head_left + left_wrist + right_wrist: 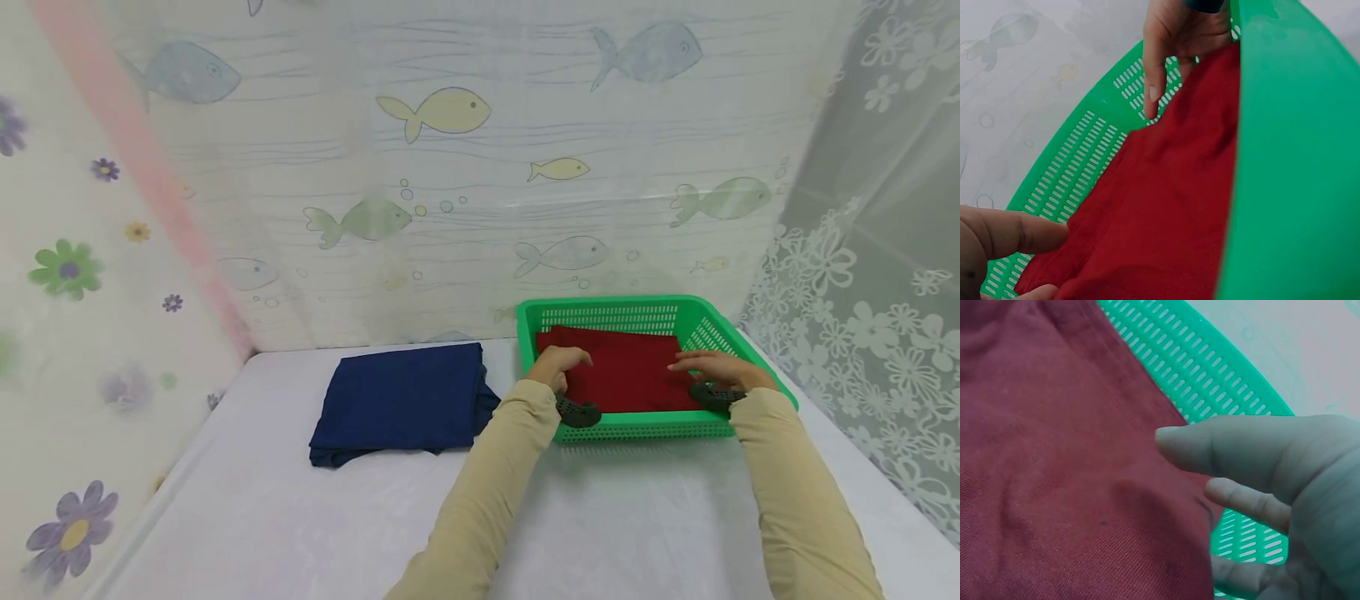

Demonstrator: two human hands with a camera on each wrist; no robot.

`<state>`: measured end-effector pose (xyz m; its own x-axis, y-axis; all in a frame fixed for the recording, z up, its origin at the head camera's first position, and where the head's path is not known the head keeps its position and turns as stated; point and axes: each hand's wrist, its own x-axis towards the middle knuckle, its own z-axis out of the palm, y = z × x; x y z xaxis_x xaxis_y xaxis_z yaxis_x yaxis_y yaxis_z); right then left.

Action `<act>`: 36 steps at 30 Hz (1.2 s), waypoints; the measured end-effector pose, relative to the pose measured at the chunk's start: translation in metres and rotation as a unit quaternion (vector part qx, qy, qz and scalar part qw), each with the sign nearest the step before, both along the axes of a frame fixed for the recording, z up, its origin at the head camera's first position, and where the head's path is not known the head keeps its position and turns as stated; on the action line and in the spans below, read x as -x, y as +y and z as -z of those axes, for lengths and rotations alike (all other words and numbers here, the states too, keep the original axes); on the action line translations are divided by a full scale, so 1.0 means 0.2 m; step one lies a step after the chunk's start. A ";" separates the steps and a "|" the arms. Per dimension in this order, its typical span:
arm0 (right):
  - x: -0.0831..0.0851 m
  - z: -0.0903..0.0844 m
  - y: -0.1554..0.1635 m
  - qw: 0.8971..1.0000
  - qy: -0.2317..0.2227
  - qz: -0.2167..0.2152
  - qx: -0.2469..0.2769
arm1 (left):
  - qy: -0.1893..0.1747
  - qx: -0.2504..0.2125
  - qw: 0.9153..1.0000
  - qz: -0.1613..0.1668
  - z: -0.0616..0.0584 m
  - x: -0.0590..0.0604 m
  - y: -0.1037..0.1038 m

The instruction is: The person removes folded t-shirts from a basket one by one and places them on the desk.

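Note:
A folded red garment (622, 367) lies inside a green plastic basket (645, 419). My left hand (558, 365) is at the left end of the garment, its thumb and fingers spread apart near the fabric edge. At the opposite end, my right hand (716, 369) reaches into the basket. The right wrist view shows the right thumb (1222, 447) extended over the red fabric (1085, 475), with the other fingers at its side edge. In the left wrist view, the right fingers point down beside the basket's slotted wall (1079, 169).
A folded navy blue garment (405, 400) lies on the white-covered table (300, 525), left of the basket. Behind the table hangs a fish-print curtain (450, 183). A lacy flowered curtain (885, 292) hangs along the right side.

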<state>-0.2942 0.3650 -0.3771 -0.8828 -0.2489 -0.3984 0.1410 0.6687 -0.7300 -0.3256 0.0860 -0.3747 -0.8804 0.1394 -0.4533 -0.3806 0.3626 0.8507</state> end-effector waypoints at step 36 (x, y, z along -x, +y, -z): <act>-0.04 -0.04 -0.05 0.986 0.078 0.091 0.117 | 0.047 -0.060 0.997 -0.003 -0.09 -0.10 0.01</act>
<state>-0.2853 0.3559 -0.3698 -0.9673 -0.1493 -0.2049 0.1171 0.4536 -0.8835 -0.3047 0.0881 -0.3573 -0.9192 0.1827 -0.3489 -0.2984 0.2551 0.9197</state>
